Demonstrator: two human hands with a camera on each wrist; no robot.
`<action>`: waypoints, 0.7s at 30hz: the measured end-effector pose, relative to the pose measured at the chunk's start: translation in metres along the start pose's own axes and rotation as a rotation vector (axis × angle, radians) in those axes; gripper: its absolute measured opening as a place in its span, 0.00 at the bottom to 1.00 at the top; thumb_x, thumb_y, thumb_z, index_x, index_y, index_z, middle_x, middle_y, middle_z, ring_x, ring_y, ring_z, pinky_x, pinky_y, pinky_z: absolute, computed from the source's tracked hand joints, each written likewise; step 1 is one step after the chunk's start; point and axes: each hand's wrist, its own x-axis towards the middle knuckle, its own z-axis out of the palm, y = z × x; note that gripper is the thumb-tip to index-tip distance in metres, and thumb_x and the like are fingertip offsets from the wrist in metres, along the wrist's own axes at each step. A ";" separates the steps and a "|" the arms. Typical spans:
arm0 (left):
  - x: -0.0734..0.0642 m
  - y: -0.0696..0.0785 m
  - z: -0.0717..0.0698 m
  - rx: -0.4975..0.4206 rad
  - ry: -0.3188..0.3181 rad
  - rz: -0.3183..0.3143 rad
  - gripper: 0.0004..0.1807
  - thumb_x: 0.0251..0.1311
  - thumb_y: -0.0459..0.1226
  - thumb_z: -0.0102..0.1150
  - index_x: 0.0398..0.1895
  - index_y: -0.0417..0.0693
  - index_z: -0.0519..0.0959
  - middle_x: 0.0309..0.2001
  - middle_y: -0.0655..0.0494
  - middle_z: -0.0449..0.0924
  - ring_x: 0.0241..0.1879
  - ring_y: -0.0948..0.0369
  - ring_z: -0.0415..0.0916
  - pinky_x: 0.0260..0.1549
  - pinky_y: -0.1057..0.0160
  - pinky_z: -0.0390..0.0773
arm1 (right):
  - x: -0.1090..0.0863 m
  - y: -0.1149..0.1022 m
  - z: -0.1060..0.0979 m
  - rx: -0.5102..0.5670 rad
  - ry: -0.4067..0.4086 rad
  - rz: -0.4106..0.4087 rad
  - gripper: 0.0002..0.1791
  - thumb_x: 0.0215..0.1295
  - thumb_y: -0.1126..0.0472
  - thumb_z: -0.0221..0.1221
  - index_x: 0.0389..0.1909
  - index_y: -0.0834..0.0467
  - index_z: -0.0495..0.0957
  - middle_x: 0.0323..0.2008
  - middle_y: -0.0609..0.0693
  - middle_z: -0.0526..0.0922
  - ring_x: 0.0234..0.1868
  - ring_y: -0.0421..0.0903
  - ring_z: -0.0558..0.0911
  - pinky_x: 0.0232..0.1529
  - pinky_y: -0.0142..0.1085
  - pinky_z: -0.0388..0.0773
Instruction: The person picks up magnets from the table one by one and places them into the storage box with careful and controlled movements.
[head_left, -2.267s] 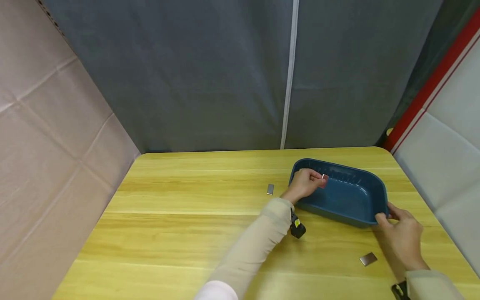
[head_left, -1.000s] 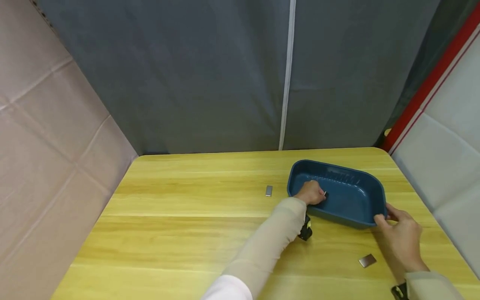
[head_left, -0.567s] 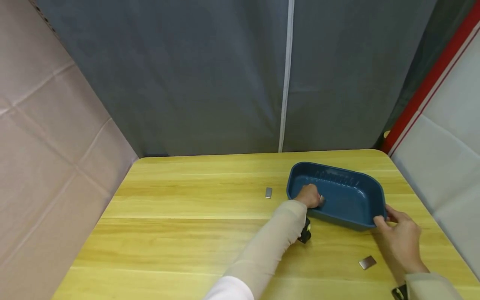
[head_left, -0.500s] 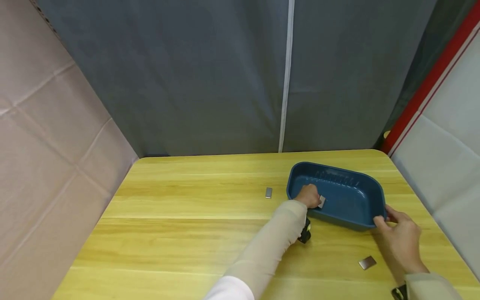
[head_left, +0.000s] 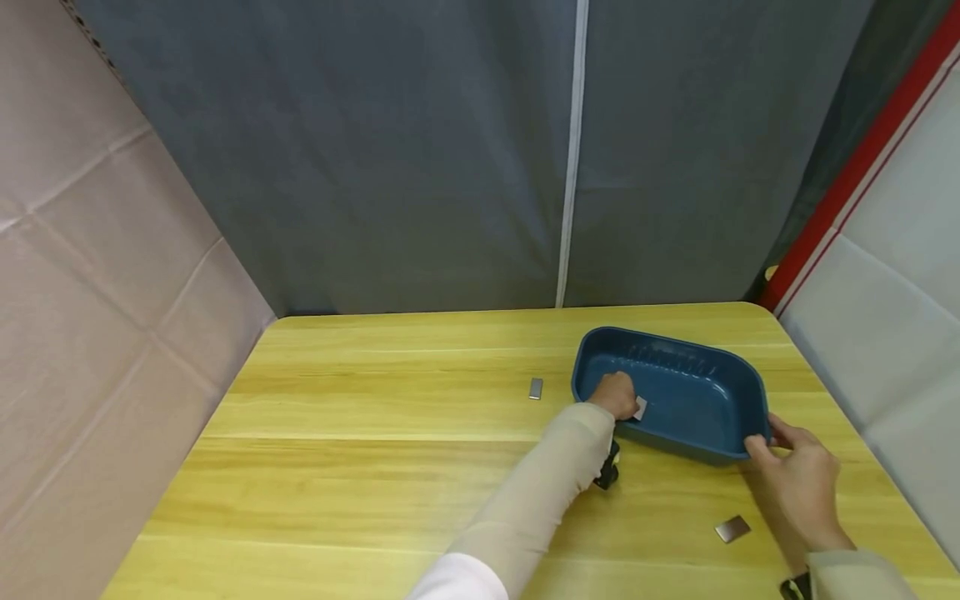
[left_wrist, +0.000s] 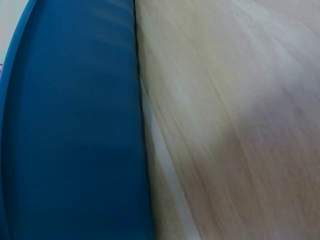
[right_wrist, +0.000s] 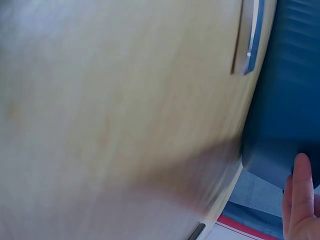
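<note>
A deep blue rectangular tray (head_left: 682, 446) stands at the right of the wooden table. My left hand (head_left: 615, 394) reaches over its near left side, fingers curled down inside. At those fingertips a small silver rectangular plate (head_left: 641, 407) shows, pinched low over the tray floor; the thumb's grip is partly hidden. In the left wrist view only the tray's outer wall (left_wrist: 75, 130) and table appear. My right hand (head_left: 798, 475) grips the tray's near right corner, thumb in front. Its fingers (right_wrist: 302, 192) lie against the tray wall in the right wrist view.
One silver plate (head_left: 536, 388) lies on the wooden table (head_left: 360, 483) left of the tray. Another plate (head_left: 732, 528) lies nearer, left of my right wrist. A grey curtain (head_left: 420, 167) hangs behind the table, with a pale wall (head_left: 900, 333) to the right.
My left hand has lowered the plate from above the tray down to near its floor, then drawn it slightly toward the near side. My right hand keeps its hold on the corner.
</note>
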 end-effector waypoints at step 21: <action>-0.002 -0.010 -0.021 -0.492 0.291 0.223 0.09 0.50 0.41 0.62 0.31 0.47 0.81 0.26 0.61 0.79 0.24 0.68 0.73 0.23 0.72 0.71 | 0.000 0.000 0.002 -0.011 0.021 0.016 0.20 0.44 0.70 0.59 0.42 0.73 0.76 0.30 0.67 0.78 0.25 0.13 0.58 0.18 0.17 0.59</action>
